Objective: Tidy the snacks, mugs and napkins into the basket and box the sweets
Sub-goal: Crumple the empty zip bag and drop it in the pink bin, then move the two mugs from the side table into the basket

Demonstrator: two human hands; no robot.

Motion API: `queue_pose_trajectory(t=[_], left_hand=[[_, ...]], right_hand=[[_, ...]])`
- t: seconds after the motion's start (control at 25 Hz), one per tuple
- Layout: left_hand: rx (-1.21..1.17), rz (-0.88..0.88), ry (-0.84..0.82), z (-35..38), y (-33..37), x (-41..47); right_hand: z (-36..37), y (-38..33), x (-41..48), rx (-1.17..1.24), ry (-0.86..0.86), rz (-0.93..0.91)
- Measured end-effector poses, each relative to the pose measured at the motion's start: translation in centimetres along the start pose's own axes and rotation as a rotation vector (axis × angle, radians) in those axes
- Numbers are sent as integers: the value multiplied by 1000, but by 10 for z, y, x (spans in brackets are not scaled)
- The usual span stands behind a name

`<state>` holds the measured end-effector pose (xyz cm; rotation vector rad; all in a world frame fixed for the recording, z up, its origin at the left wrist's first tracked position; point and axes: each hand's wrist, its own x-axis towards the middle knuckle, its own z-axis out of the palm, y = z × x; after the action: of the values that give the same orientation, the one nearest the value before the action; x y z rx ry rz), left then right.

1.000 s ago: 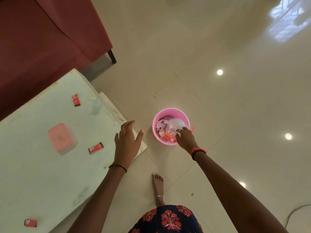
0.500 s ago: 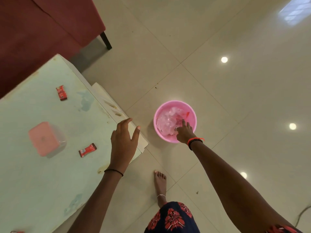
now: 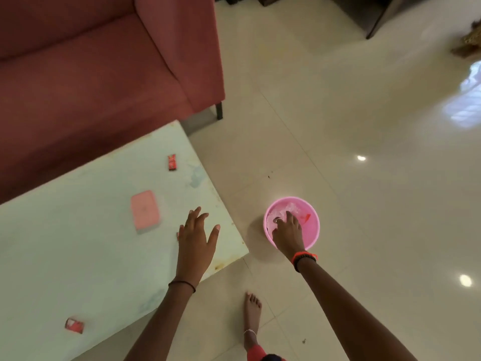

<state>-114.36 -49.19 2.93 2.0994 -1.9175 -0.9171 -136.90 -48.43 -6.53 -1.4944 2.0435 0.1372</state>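
Observation:
A pink round basket (image 3: 313, 230) stands on the floor right of the table. My right hand (image 3: 287, 234) reaches down into it, fingers spread over pale crumpled things inside; whether it grips anything is hidden. My left hand (image 3: 196, 237) hovers open over the pale green table (image 3: 78, 256) near its right corner. A pink-lidded box (image 3: 145, 211) sits on the table left of that hand. Red sweet wrappers lie on the table: one at the far edge (image 3: 172, 162), one near the front left (image 3: 74, 325), and one mostly hidden under my left hand (image 3: 178, 235).
A dark red sofa (image 3: 104, 61) stands behind the table, its leg (image 3: 219, 110) near the table's far corner. My bare foot (image 3: 252, 313) is on the glossy tiled floor (image 3: 364, 204) below the basket. Dark furniture legs show at the top right.
The view has tilted up, showing the sofa. My right hand has gone deeper into the basket. My left hand has moved over the table and now covers the middle sweet.

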Motion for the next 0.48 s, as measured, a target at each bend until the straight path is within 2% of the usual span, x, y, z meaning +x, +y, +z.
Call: queue_pose_trajectory(t=[0.2,0.32,0.48], left_hand=[[-28,-73,180,-59,-43,-47],[-72,-167,241,-88,-76,-77],[-141,-278,346,-125,-133,-119]], right_hand=[[-30,-94,-67,72,222,-165],[-27,-151,-107,76,241,-287],[-1,-229,-154,161,163,-408]])
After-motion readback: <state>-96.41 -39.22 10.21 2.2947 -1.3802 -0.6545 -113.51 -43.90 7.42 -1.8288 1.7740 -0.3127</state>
